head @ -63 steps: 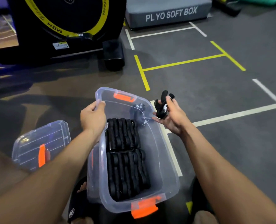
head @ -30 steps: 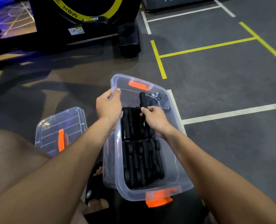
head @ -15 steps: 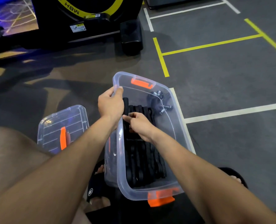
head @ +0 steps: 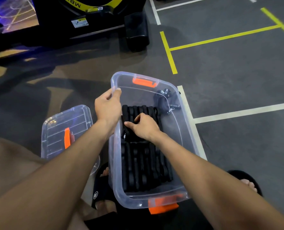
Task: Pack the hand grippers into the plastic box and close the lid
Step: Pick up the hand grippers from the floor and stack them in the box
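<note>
The plastic box (head: 179,135) sat on the floor (head: 237,80), most of the way to full: black hand grippers (head: 144,165) lay in two packed rows inside. The left hand (head: 107,107) gripped the box's far left rim. The right hand (head: 143,126) was inside, fingers curled down onto the far row, apparently seating a gripper. A few loose grippers (head: 167,102) sat at the far right corner, probably still to be tidied. The lid (head: 58,130) lay off to the left, so closing was not yet done.
</note>
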